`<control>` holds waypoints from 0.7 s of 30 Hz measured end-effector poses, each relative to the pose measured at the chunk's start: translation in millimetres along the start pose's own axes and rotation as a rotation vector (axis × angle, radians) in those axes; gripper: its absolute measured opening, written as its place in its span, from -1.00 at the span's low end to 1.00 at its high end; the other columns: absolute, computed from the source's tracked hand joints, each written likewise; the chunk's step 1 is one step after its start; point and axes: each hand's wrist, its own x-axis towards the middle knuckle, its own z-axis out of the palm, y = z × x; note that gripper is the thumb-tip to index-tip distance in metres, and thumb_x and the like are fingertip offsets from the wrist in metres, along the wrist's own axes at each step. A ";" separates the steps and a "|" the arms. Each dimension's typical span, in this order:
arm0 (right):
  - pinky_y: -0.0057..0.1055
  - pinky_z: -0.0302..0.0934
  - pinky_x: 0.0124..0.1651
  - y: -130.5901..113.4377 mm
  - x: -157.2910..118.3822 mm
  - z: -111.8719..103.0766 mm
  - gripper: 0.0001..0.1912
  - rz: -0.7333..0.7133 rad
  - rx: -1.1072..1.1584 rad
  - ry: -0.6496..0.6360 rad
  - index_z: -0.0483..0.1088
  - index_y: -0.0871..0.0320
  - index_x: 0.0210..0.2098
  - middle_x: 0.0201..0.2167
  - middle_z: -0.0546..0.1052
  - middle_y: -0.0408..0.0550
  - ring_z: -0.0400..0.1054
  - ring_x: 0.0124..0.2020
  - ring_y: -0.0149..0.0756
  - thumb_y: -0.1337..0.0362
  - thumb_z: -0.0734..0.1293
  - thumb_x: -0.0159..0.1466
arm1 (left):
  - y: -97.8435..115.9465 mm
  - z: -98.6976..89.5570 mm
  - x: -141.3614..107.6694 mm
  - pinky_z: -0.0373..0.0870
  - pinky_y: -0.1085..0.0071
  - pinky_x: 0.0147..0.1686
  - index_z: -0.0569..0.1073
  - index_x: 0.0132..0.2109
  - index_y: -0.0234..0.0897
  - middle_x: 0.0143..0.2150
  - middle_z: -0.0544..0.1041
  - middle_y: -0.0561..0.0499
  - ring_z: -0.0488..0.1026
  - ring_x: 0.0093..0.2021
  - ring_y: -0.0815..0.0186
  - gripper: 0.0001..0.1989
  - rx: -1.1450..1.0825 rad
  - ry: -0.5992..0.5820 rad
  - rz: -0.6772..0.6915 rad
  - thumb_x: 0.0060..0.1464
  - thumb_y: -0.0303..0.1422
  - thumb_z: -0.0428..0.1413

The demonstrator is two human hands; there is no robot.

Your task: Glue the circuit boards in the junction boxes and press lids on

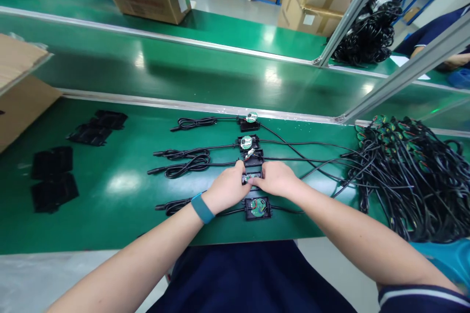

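A long, glossy green workbench [128,225] bore a tangled heap of black cables [411,190] with green circuit boards [380,119] at right. Near the middle, the left hand [228,183] and right hand [277,179] gripped a small black rectangular plastic housing [255,175] from opposite sides, fingertips drawn narrowly around it, while similar open black housings [252,215] lay just nearer and farther.

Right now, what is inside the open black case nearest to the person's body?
The nearest black case holds a round green circuit board. Whatever lies beneath the board is covered and cannot be seen.
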 end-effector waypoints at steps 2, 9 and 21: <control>-0.29 0.35 -0.14 0.9 -0.5 2.6 -0.53 0.014 -0.007 0.022 0.54 0.15 -0.11 -0.13 0.62 0.13 0.51 -0.05 -0.03 -0.10 0.34 0.23 | -3.3 -1.2 -1.3 0.25 0.37 -0.37 0.28 -0.08 -0.26 -0.32 0.53 -0.03 0.50 -0.30 0.18 -0.71 -0.033 -0.018 0.016 0.09 -0.32 0.17; -0.34 0.34 -0.12 -0.3 2.4 -3.7 -0.53 -0.005 -0.010 -0.086 0.53 0.22 -0.07 -0.04 0.59 0.21 0.50 -0.03 -0.05 -0.02 0.43 0.21 | -16.3 -10.4 -20.8 0.20 0.39 -0.41 0.37 -0.25 -0.23 -0.45 0.47 0.07 0.40 -0.42 0.26 -0.74 -0.052 -0.033 0.079 0.12 -0.14 0.17; -0.34 0.33 -0.05 2.3 1.0 -6.7 -0.57 -0.074 -0.005 -0.122 0.54 0.30 -0.06 -0.03 0.57 0.27 0.49 0.01 -0.03 0.05 0.40 0.27 | -20.7 -2.2 -28.9 0.24 0.39 -0.29 0.44 -0.24 -0.23 -0.36 0.51 0.00 0.43 -0.35 0.26 -0.74 0.041 0.015 0.233 0.35 -0.32 -0.10</control>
